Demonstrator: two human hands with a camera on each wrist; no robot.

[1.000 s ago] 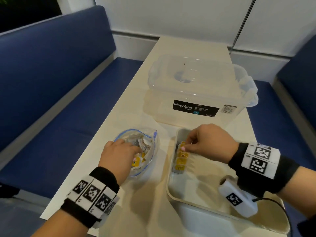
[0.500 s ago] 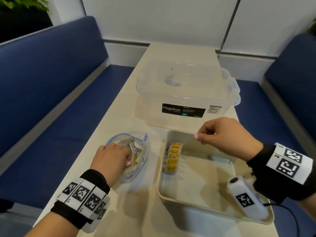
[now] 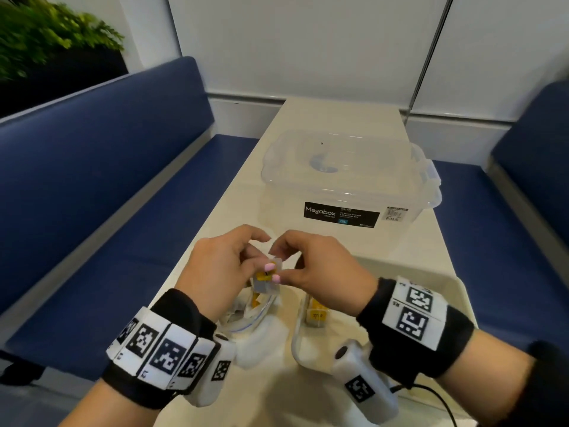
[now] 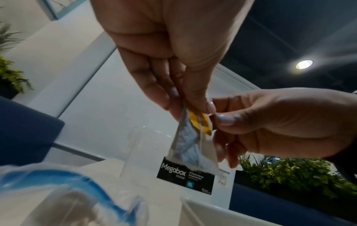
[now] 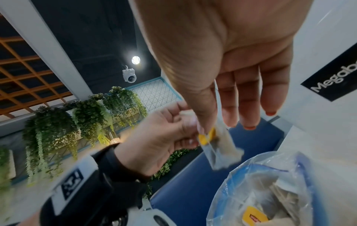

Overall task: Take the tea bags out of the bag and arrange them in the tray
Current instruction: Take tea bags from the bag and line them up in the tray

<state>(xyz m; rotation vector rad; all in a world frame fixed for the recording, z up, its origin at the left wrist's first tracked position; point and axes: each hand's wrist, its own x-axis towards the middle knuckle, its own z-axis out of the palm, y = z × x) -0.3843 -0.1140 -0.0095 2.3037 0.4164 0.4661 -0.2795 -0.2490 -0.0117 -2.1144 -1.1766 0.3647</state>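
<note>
Both hands are raised above the table and meet on one tea bag (image 3: 268,280), a pale sachet with a yellow tag. My left hand (image 3: 246,260) pinches its top edge (image 4: 185,110). My right hand (image 3: 291,265) pinches it at the yellow tag (image 4: 204,125) between thumb and forefinger. The sachet (image 5: 218,146) hangs over the clear zip bag (image 3: 255,317), which lies open with more tea bags (image 5: 255,215) inside. To the right lies the cream tray (image 3: 443,282), with a short row of tea bags (image 3: 317,314) standing along its left wall.
A clear lidded Megabox storage box (image 3: 341,180) stands on the table just beyond the hands and the tray. Blue bench seats (image 3: 92,211) run along both sides of the narrow table. A black cable (image 3: 443,405) trails off near the tray's front right corner.
My left hand has come up out of the zip bag with a tea bag. My right hand has left the tray, moved left and taken hold of the same tea bag.
</note>
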